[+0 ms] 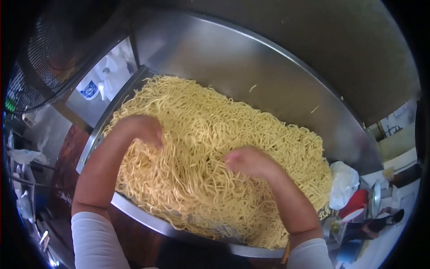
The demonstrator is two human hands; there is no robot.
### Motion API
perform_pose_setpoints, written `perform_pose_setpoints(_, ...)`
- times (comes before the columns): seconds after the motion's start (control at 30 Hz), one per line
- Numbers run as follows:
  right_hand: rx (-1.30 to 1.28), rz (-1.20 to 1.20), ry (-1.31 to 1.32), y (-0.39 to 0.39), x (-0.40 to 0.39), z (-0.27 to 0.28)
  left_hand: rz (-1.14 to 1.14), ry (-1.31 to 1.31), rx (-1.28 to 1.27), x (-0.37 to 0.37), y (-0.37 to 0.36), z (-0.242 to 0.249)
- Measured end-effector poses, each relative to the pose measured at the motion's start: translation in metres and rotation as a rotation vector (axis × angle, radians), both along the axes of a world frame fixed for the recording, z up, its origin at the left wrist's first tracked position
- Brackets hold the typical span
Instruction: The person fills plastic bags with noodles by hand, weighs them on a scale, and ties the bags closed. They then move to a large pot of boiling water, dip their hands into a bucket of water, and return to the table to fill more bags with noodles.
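Observation:
A wide heap of long yellow noodles (pixel 201 130) covers the steel table (pixel 286 89). At the left side of the heap, my left hand (pixel 148 129) is bent downward, its fingers curled into the strands and partly hidden. My right hand (pixel 246 161) reaches in from the right, fingers closed among the noodles near the middle. Between the two hands, strands hang loose and stretched, raised from the pile. Some noodle ends spill toward the near metal edge.
A high steel back wall rises behind the noodles. To the left stand a caged fan (pixel 45 67) and a white bucket (pixel 88 88). At right are a clear plastic bag (pixel 344 184), a red item (pixel 354 204) and another person (pixel 371 226) farther off.

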State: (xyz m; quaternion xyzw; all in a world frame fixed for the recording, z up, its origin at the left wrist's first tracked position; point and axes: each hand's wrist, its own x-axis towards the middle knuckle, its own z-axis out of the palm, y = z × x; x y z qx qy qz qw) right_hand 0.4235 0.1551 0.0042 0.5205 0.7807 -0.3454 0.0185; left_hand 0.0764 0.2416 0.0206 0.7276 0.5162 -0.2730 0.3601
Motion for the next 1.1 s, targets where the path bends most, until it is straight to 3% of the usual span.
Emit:
perform_pose_setpoints(0.03, -0.018, -0.202, -0.135, 0.017, 0.010, 0.022, -0.005, -0.005, 0.008, 0.006, 0.012, -0.002)
perform_pose_setpoints(0.1, 0.235, -0.058, -0.505, 0.047, 0.039, 0.011, 0.146, -0.181, 0.508, 0.025, 0.035, -0.018)
perform_pose_setpoints(0.2, 0.176, -0.044, -0.551, 0.065, 0.047, -0.050, 0.101, -0.167, 0.157, 0.083, 0.057, -0.102)
perform_pose_setpoints(0.23, 0.111, -0.050, -0.605, 0.075, 0.035, -0.060, 0.056, -0.234, 0.162, 0.098, 0.052, -0.097)
perform_pose_setpoints(0.33, 0.010, -0.525, 0.023, 0.118, 0.069, -0.251, 0.169, -0.418, 0.084, 0.119, 0.032, -0.111)
perform_pose_setpoints(0.4, 0.047, -0.453, -0.098, 0.102, 0.039, -0.227, 0.530, -0.553, -0.032, 0.126, 0.011, -0.118)
perform_pose_setpoints(0.43, 0.046, -0.416, -0.139, 0.095, 0.027, -0.213, 0.518, -0.555, -0.032, 0.122, -0.002, -0.131)
perform_pose_setpoints(0.5, 0.062, -0.383, -0.148, 0.074, 0.013, -0.190, 0.983, -1.119, -0.310, 0.107, -0.021, -0.153)
perform_pose_setpoints(0.53, 0.078, -0.356, -0.139, 0.057, 0.008, -0.177, 1.132, -1.233, -0.359, 0.101, -0.026, -0.155)
perform_pose_setpoints(0.63, 0.184, -0.272, -0.104, 0.032, 0.006, -0.134, 1.315, -1.404, -0.310, 0.078, -0.014, -0.076)
perform_pose_setpoints(0.7, 0.168, -0.196, -0.222, 0.058, 0.006, -0.093, 1.217, -1.543, -0.335, 0.057, 0.011, -0.016)
perform_pose_setpoints(0.77, 0.098, -0.104, -0.403, 0.095, 0.007, -0.058, 1.025, -1.512, -0.333, 0.032, 0.048, 0.001)
perform_pose_setpoints(0.87, 0.061, -0.022, -0.547, 0.077, 0.013, -0.015, 0.599, -0.998, -0.122, -0.008, 0.094, -0.045)
perform_pose_setpoints(0.9, 0.075, -0.027, -0.536, 0.052, 0.014, -0.003, 0.613, -0.987, -0.129, -0.014, 0.073, -0.036)
perform_pose_setpoints(0.97, 0.108, -0.065, -0.480, -0.017, 0.014, 0.013, 0.261, -0.089, 0.671, -0.013, -0.013, -0.030)
perform_pose_setpoints(1.0, 0.127, 0.063, -0.482, -0.053, 0.009, 0.016, 0.092, 0.037, 0.938, -0.017, -0.062, -0.060)
perform_pose_setpoints(1.03, 0.155, 0.188, -0.484, -0.083, 0.003, 0.012, 0.023, -0.311, 1.051, -0.025, -0.114, -0.090)
perform_pose_setpoints(1.07, 0.200, 0.211, -0.432, -0.105, 0.003, -0.013, 0.047, -0.483, 0.667, -0.004, -0.153, -0.070)
perform_pose_setpoints(1.1, 0.232, 0.236, -0.380, -0.119, 0.002, -0.044, -0.193, -0.442, 0.725, -0.003, -0.181, -0.091)
